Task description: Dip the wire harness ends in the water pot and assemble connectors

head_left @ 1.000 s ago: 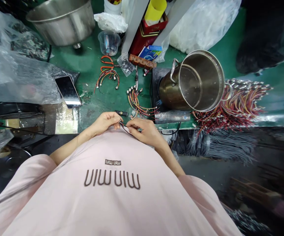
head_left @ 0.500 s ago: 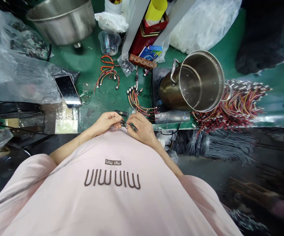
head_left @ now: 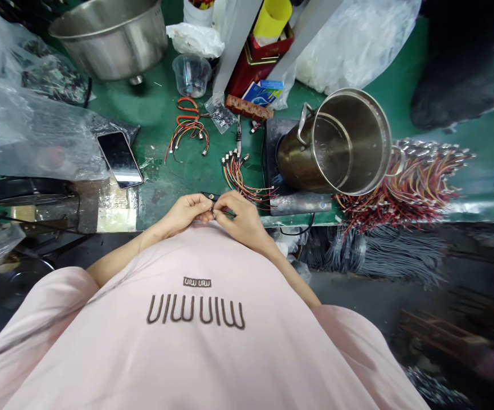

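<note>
At the bench's front edge, my left hand [head_left: 190, 209] is closed in a pinch, thumb against the fingers. What it grips is too small and covered to name. My right hand [head_left: 241, 219] meets it fingertip to fingertip, also pinched, with a thin dark piece partly showing under its fingers. Just beyond the fingertips lies a small black object [head_left: 209, 196], partly hidden by the right hand. Past my right hand, a bunch of red, yellow and black wires with metal-ended connectors [head_left: 239, 177] lies on the bench. A smaller wire bunch [head_left: 187, 132] rests beside orange-handled scissors [head_left: 187, 110].
A tall steel pot [head_left: 336, 148] stands tilted-looking at right, by a large heap of wires [head_left: 404, 188]. Left are a phone [head_left: 120, 159], plastic bags [head_left: 37, 131] and a steel basin [head_left: 114, 42]. A plastic cup [head_left: 191, 76] and red tin [head_left: 250, 68] stand behind.
My right hand has moved slightly left, so its fingertips now meet those of my left hand and cover part of the black object. My left hand stays nearly still.
</note>
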`<state>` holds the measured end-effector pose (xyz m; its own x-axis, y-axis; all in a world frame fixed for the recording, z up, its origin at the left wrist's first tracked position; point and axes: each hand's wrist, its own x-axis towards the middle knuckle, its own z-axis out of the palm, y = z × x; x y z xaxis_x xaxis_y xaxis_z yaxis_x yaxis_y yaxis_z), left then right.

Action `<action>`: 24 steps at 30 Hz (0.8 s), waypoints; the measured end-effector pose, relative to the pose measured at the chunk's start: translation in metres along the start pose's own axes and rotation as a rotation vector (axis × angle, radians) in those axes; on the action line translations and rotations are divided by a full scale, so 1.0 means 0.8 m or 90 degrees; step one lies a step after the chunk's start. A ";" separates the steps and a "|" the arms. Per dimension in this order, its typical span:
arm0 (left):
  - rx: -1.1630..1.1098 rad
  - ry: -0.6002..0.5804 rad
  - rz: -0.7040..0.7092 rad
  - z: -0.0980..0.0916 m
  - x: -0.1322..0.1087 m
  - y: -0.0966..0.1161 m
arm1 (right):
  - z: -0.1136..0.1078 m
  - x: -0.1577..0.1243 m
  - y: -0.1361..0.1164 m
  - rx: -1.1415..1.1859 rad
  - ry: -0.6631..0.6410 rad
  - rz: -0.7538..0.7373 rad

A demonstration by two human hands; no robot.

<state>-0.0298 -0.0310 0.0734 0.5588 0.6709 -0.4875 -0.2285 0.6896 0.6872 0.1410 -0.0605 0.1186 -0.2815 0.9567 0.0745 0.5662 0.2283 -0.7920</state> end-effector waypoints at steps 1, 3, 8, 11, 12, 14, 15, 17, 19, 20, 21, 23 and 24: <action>-0.014 0.003 -0.005 0.000 0.000 0.001 | -0.006 0.000 -0.001 0.042 -0.009 0.025; -0.034 0.011 -0.012 -0.001 0.000 0.002 | -0.019 -0.001 -0.004 0.105 -0.041 0.089; -0.051 0.020 -0.024 -0.001 0.002 0.002 | -0.030 -0.004 -0.008 0.134 -0.115 0.161; -0.044 0.010 -0.021 0.001 0.002 0.003 | -0.019 -0.004 -0.004 0.181 -0.088 0.171; -0.040 0.007 -0.021 0.002 0.002 0.003 | -0.014 -0.003 -0.002 0.195 -0.080 0.171; -0.033 0.004 -0.025 0.003 0.001 0.003 | -0.005 -0.003 0.001 0.209 -0.063 0.169; -0.032 0.006 -0.026 0.003 0.001 0.003 | -0.002 -0.002 0.003 0.212 -0.055 0.168; -0.033 0.010 -0.027 0.004 0.001 0.003 | 0.003 -0.002 0.005 0.221 -0.042 0.168; -0.035 0.013 -0.026 0.003 0.001 0.002 | 0.004 -0.001 0.005 0.236 -0.044 0.171; -0.035 0.014 -0.025 0.003 0.001 0.002 | 0.004 0.000 0.005 0.243 -0.049 0.174; -0.036 0.015 -0.022 0.003 0.001 0.001 | 0.004 0.000 0.005 0.248 -0.052 0.178; -0.037 0.019 -0.012 0.002 0.002 0.000 | 0.003 0.001 0.004 0.249 -0.055 0.185; -0.037 0.021 -0.007 0.002 0.003 0.000 | 0.002 0.001 0.004 0.246 -0.052 0.188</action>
<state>-0.0276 -0.0301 0.0729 0.5349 0.6715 -0.5129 -0.2693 0.7108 0.6498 0.1411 -0.0594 0.1149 -0.2203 0.9496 -0.2230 0.3068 -0.1496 -0.9399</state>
